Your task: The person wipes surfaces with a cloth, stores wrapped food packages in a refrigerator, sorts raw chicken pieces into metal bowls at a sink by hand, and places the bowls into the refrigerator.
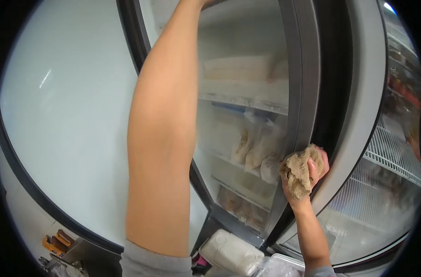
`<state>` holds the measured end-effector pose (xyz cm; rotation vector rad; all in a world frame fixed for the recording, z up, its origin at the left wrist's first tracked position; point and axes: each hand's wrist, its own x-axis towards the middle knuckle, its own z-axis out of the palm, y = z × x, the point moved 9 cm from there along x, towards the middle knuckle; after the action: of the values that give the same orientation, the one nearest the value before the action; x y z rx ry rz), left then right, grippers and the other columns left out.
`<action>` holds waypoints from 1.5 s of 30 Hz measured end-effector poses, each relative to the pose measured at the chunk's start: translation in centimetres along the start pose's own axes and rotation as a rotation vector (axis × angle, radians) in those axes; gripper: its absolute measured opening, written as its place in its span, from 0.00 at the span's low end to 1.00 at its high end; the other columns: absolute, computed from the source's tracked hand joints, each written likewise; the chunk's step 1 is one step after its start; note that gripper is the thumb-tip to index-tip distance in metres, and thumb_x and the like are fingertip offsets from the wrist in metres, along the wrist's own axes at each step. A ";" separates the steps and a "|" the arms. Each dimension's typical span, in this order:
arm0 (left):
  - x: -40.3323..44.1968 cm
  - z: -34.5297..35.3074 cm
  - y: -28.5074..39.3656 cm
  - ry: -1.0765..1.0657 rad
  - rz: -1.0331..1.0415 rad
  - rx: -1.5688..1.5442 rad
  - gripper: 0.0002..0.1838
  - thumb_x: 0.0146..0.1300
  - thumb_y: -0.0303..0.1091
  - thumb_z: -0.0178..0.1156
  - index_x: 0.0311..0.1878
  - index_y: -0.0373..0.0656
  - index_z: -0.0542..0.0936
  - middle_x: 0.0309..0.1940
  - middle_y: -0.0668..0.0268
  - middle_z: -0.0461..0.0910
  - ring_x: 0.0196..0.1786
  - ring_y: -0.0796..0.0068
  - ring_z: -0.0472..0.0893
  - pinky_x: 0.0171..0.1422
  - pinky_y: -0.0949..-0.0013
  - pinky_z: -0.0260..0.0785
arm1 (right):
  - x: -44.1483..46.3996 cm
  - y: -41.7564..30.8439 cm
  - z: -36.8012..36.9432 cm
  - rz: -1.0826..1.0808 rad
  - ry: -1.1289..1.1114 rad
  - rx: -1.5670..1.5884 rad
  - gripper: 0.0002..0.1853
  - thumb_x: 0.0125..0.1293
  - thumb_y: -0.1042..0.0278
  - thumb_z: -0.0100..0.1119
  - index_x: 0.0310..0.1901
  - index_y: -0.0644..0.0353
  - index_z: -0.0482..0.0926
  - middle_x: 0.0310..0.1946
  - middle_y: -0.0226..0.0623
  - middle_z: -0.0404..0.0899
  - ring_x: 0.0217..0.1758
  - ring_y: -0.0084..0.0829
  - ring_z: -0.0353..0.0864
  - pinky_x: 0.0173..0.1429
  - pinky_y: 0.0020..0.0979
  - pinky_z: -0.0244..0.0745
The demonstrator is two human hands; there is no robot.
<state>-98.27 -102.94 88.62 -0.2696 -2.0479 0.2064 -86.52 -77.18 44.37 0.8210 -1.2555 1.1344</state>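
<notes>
A crumpled brown cloth (299, 171) is bunched in my right hand (317, 164), which presses it against the dark frame (307, 92) of a glass door, at the right of centre. My fingers are wrapped round the cloth. The left forearm stretches up across the middle of the view, and only a sliver of my left hand (208, 3) shows at the top edge; its fingers are hidden. Behind the fogged glass (240, 41) are shelves with clear bags (261, 143) of pale items.
A wide pale glass door (67, 115) with a black edge fills the left. On the right, another glass door shows wire shelves (395, 157). White plastic containers (231, 251) stand low at the bottom centre. An orange item (58, 242) lies at the lower left.
</notes>
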 end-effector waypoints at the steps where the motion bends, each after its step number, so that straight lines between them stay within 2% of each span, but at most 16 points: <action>1: -2.3 -0.6 0.2 -0.064 -0.088 -0.014 0.25 0.65 0.47 0.51 0.61 0.46 0.74 0.54 0.49 0.77 0.57 0.49 0.76 0.64 0.58 0.65 | 0.0 -0.2 0.0 -0.005 0.012 -0.007 0.33 0.54 0.80 0.65 0.61 0.46 0.64 0.61 0.51 0.56 0.61 0.51 0.65 0.60 0.45 0.69; 4: -6.3 -1.2 -1.7 -0.025 -0.212 -0.248 0.19 0.64 0.32 0.54 0.58 0.38 0.75 0.50 0.58 0.80 0.54 0.65 0.78 0.59 0.65 0.68 | 0.0 -0.5 0.1 -0.039 0.008 -0.061 0.36 0.50 0.75 0.69 0.61 0.48 0.63 0.61 0.55 0.56 0.61 0.52 0.65 0.60 0.46 0.68; 11: -14.1 -6.0 -0.1 0.139 -0.279 -0.392 0.19 0.67 0.32 0.47 0.59 0.44 0.76 0.53 0.57 0.79 0.60 0.65 0.75 0.62 0.67 0.65 | 0.0 -1.4 0.5 -0.068 0.036 -0.186 0.41 0.48 0.73 0.71 0.63 0.51 0.59 0.61 0.55 0.56 0.63 0.51 0.62 0.64 0.49 0.62; 14: -22.9 -11.4 3.0 0.488 -0.084 -0.738 0.18 0.68 0.28 0.49 0.59 0.37 0.74 0.57 0.58 0.76 0.62 0.69 0.73 0.66 0.70 0.62 | 0.1 -1.9 0.6 -0.051 0.021 -0.275 0.45 0.45 0.73 0.74 0.64 0.52 0.56 0.61 0.54 0.56 0.64 0.51 0.61 0.65 0.48 0.61; 16: -32.1 -13.0 3.2 0.583 -0.178 -0.871 0.18 0.67 0.24 0.49 0.59 0.30 0.71 0.60 0.52 0.72 0.65 0.62 0.70 0.68 0.65 0.62 | 0.8 -3.1 1.2 -0.067 0.019 -0.310 0.48 0.44 0.73 0.75 0.65 0.53 0.53 0.61 0.53 0.58 0.64 0.51 0.61 0.65 0.49 0.60; 18: -42.1 -13.1 3.0 0.599 -0.087 -1.065 0.19 0.68 0.23 0.44 0.60 0.23 0.63 0.60 0.41 0.69 0.66 0.42 0.67 0.67 0.46 0.64 | 0.1 -2.4 1.2 -0.033 -0.007 -0.392 0.48 0.44 0.72 0.75 0.65 0.54 0.52 0.61 0.52 0.58 0.64 0.51 0.61 0.66 0.49 0.60; 21: -56.1 -9.1 0.4 0.600 -0.470 -1.169 0.19 0.68 0.26 0.45 0.60 0.31 0.66 0.56 0.47 0.73 0.55 0.51 0.76 0.56 0.56 0.71 | -0.2 -2.4 1.4 -0.050 -0.081 -0.573 0.50 0.43 0.65 0.78 0.65 0.58 0.52 0.60 0.49 0.59 0.63 0.50 0.61 0.65 0.49 0.60; 23: -62.3 -5.9 -0.3 0.431 -0.886 -0.955 0.17 0.68 0.27 0.46 0.59 0.34 0.67 0.52 0.50 0.75 0.48 0.59 0.78 0.51 0.62 0.71 | 0.2 -3.0 2.0 -0.088 -0.118 -0.622 0.49 0.42 0.61 0.78 0.63 0.60 0.55 0.60 0.48 0.60 0.63 0.50 0.62 0.65 0.49 0.60; 26: -67.6 -5.4 0.9 0.303 -1.069 -0.763 0.15 0.68 0.26 0.46 0.56 0.33 0.69 0.47 0.52 0.76 0.45 0.62 0.79 0.50 0.62 0.70 | 0.0 -3.3 2.1 -0.126 -0.094 -0.634 0.40 0.44 0.66 0.77 0.58 0.65 0.64 0.54 0.44 0.66 0.57 0.40 0.67 0.60 0.39 0.64; 29: -67.4 -11.3 1.0 0.354 -0.760 -0.480 0.13 0.68 0.25 0.46 0.53 0.31 0.70 0.42 0.53 0.76 0.41 0.64 0.77 0.47 0.62 0.70 | -1.1 -1.8 1.8 -0.039 -0.125 -0.589 0.35 0.44 0.66 0.77 0.53 0.66 0.68 0.48 0.42 0.69 0.50 0.37 0.70 0.54 0.35 0.68; 32: -67.4 -24.4 4.9 0.937 -0.529 -0.124 0.11 0.68 0.25 0.48 0.49 0.28 0.72 0.36 0.52 0.75 0.37 0.65 0.76 0.45 0.64 0.71 | -1.7 0.1 1.5 0.069 -0.108 -0.489 0.37 0.42 0.64 0.79 0.52 0.65 0.68 0.50 0.43 0.66 0.53 0.41 0.68 0.57 0.37 0.65; 37: -67.2 -33.4 8.1 0.837 -0.583 0.757 0.23 0.67 0.38 0.58 0.57 0.30 0.70 0.49 0.45 0.75 0.50 0.54 0.76 0.59 0.58 0.70 | -2.5 1.6 1.5 0.117 -0.112 -0.404 0.39 0.40 0.64 0.80 0.54 0.65 0.68 0.54 0.45 0.64 0.58 0.43 0.65 0.61 0.38 0.64; 40: -76.6 -33.4 0.3 0.591 -1.426 0.643 0.41 0.63 0.57 0.58 0.64 0.27 0.64 0.63 0.47 0.67 0.66 0.57 0.66 0.71 0.59 0.56 | -3.9 3.6 2.3 0.107 -0.155 -0.312 0.37 0.44 0.65 0.79 0.55 0.64 0.69 0.54 0.44 0.67 0.60 0.43 0.66 0.62 0.39 0.64; 42: -75.6 -29.8 1.2 0.687 -1.475 0.147 0.45 0.63 0.60 0.55 0.69 0.29 0.57 0.67 0.51 0.64 0.69 0.60 0.63 0.73 0.60 0.53 | -4.5 2.6 2.3 -0.049 -0.240 -0.343 0.31 0.52 0.66 0.73 0.57 0.62 0.70 0.57 0.42 0.68 0.62 0.41 0.66 0.64 0.39 0.64; 43: -73.1 -29.1 4.9 0.667 -1.686 0.445 0.37 0.66 0.57 0.53 0.65 0.32 0.66 0.63 0.52 0.70 0.66 0.61 0.67 0.71 0.60 0.55 | -5.0 2.9 2.7 -0.093 -0.257 -0.369 0.29 0.56 0.64 0.68 0.58 0.62 0.70 0.58 0.40 0.69 0.63 0.39 0.66 0.64 0.37 0.63; 45: -71.3 -28.8 6.4 0.410 -1.520 0.582 0.33 0.67 0.53 0.54 0.62 0.31 0.69 0.58 0.51 0.72 0.61 0.60 0.70 0.68 0.60 0.58 | -6.4 5.3 3.3 -0.202 -0.351 -0.611 0.25 0.64 0.62 0.60 0.61 0.60 0.69 0.60 0.38 0.69 0.65 0.33 0.66 0.65 0.33 0.63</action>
<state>-39.49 -115.66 40.29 1.4336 -1.2351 -0.2010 -92.24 -80.07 38.09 0.6696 -1.6510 0.4042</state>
